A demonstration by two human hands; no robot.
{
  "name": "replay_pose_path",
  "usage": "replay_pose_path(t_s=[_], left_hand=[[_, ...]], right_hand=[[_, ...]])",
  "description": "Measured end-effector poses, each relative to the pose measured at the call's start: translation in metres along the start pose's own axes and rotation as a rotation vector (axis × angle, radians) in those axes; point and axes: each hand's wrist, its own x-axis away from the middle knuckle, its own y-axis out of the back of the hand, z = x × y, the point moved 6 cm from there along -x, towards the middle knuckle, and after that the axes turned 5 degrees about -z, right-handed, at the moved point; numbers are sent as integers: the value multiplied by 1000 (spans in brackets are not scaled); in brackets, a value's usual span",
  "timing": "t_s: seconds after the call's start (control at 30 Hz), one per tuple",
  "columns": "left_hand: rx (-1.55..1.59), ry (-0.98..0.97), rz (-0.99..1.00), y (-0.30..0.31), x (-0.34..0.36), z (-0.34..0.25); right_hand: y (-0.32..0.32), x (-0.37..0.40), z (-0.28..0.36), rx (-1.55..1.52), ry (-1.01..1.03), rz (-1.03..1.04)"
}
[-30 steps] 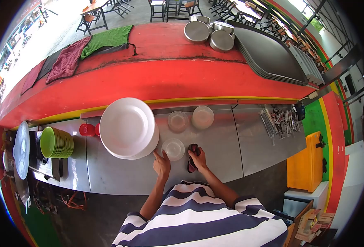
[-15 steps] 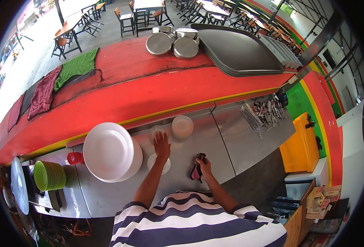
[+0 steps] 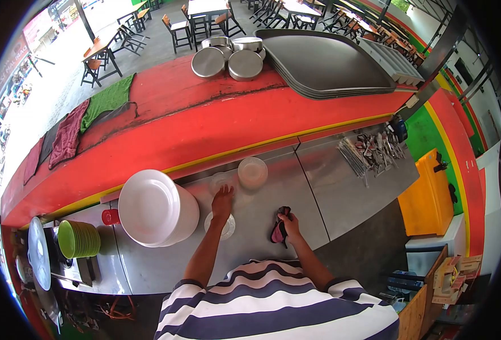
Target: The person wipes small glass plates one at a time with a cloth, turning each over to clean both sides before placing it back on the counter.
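Note:
My left hand [image 3: 223, 202] reaches forward over the steel counter, its fingers curled at the near edge of a small clear dish [image 3: 219, 179]. Under my left wrist lies another clear round dish [image 3: 226, 228], partly covered by the arm. To the right of these stands a round, translucent stack of dishes [image 3: 253, 173], which neither hand touches. My right hand [image 3: 289, 222] is closed around a crumpled dark and pink cloth [image 3: 278, 231], held near the counter's front edge.
Large white plates [image 3: 148, 207] are stacked left of my arm, beside a red cup [image 3: 110, 216] and green bowls [image 3: 80, 239]. Loose cutlery [image 3: 375, 150] lies at the right. On the red ledge [image 3: 165, 136] are metal tins [image 3: 245, 65], dark trays [image 3: 330, 62] and cloths [image 3: 109, 96].
My left fingers, spread over the small clear dish before, are now drawn in and curled at its near edge. My right hand keeps the cloth. The view has shifted slightly.

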Motion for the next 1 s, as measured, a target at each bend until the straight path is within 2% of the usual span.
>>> replay_pose_path(t_s=[0.1, 0.2, 0.3, 0.4, 0.5, 0.6, 0.63, 0.73, 0.83, 0.87, 0.97, 1.0], left_hand=[[9, 17, -31, 5, 0, -3], [77, 18, -240, 23, 1, -3], [249, 102, -418, 41, 12, -3], [491, 412, -328, 83, 28, -32], [1198, 445, -377, 102, 49, -73], [1517, 608, -247, 113, 65, -134], [1435, 597, -240, 116, 69, -146], [1264, 608, -276, 115, 74, -161], [1204, 569, -268, 114, 80, -155], [1303, 547, -348, 110, 79, -156], [1425, 742, -351, 145, 79, -186], [1377, 576, -238, 123, 84, -173]], right_hand=[[-1, -6, 4, -2, 8, 24], [0, -7, 16, -14, -30, 57], [0, -9, 29, -74, -5, 103], [-10, 11, 69, -213, 78, 193], [-27, 44, 115, -180, 373, 194], [-59, 113, 171, -5, 667, 282], [-68, 131, 184, 65, 782, 307], [-73, 165, 208, 429, 1294, 161], [-80, 201, 201, 460, 1432, 369], [-78, 208, 196, 482, 1463, 414], [-63, 194, 206, 516, 1479, 429], [-57, 186, 215, 474, 1494, 389]])
